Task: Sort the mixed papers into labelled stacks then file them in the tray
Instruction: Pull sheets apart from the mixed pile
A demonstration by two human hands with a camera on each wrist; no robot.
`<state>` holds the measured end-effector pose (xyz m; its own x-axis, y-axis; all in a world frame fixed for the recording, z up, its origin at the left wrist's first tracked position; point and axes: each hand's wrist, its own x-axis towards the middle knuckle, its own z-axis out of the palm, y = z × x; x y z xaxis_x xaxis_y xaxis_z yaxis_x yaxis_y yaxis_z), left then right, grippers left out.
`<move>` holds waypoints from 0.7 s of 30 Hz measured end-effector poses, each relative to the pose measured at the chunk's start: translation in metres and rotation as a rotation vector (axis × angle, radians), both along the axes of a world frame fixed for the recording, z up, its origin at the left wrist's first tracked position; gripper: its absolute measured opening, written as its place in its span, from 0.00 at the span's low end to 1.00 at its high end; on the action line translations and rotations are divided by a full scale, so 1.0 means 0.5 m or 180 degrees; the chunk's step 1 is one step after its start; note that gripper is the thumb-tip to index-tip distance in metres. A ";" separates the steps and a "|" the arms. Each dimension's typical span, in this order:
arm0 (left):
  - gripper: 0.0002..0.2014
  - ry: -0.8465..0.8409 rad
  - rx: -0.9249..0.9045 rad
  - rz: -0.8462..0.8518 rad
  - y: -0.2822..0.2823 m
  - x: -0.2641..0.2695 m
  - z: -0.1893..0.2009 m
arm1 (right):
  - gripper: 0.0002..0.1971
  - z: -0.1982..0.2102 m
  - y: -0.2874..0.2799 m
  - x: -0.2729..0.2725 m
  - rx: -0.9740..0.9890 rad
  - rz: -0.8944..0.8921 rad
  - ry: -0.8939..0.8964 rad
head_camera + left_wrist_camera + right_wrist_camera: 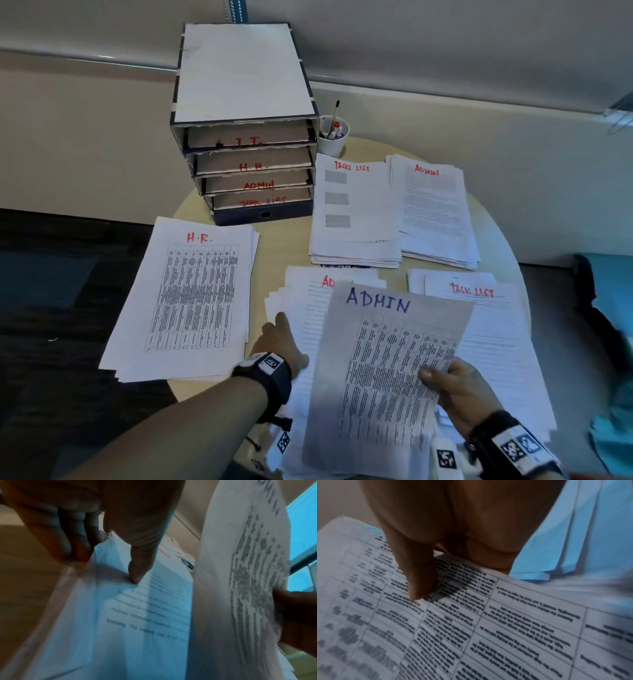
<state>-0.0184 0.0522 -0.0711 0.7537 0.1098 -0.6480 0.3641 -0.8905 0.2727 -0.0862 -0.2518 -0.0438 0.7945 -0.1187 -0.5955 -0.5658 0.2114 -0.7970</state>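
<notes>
At the far left of the table (274,246) lies the H.R. pile (185,301), its long side running away from the person. Behind it stands the filing tray (246,137), four slots marked I.T., H.R., ADMIN and TASK LIST from top to bottom.

The left hand (279,342) rests on the near middle pile (301,308), whose top page shows the start of a red ADMIN heading. The wrist view shows the thumb tip (135,578) pressing that page and the other fingers curled at the pile's left edge, which may be lifting a sheet or only steadying it.

Just right of it, the right hand (448,390) pinches the blue-headed ADMIN sheet (387,370) by its right edge, thumb (418,582) on the printed face and the rest underneath, holding it raised over the middle pile.

The red ADMIN stack (435,212) lies ahead and slightly right of that sheet, long side again pointing away, so the right hand is the nearer one for a forward reach. Beside it sits a TASK LIST stack (352,212), with another TASK LIST pile (493,325) close on the right and a cup of pens (334,135) behind.

Only the head view reads the headings; only the wrist views show the grips.
</notes>
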 end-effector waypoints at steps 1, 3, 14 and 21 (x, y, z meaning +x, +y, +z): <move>0.41 -0.0021 -0.0061 0.0118 0.001 0.002 -0.007 | 0.11 0.008 0.005 -0.003 -0.0254 0.0044 -0.0002; 0.36 -0.0195 -0.0359 0.0485 0.010 -0.001 -0.024 | 0.13 0.010 0.010 -0.005 -0.0808 0.0167 -0.0071; 0.23 -0.0955 -0.0914 0.0553 0.118 -0.014 -0.014 | 0.13 0.010 0.047 0.006 -0.0204 0.0079 0.0196; 0.21 -0.0886 -0.1090 0.0431 0.146 -0.019 -0.031 | 0.12 0.022 0.057 0.020 0.0099 -0.0111 0.0061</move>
<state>-0.0277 0.1251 -0.0866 0.8979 0.0342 -0.4389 0.3422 -0.6815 0.6469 -0.0760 -0.2233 -0.0329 0.7786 -0.1272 -0.6145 -0.5728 0.2559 -0.7788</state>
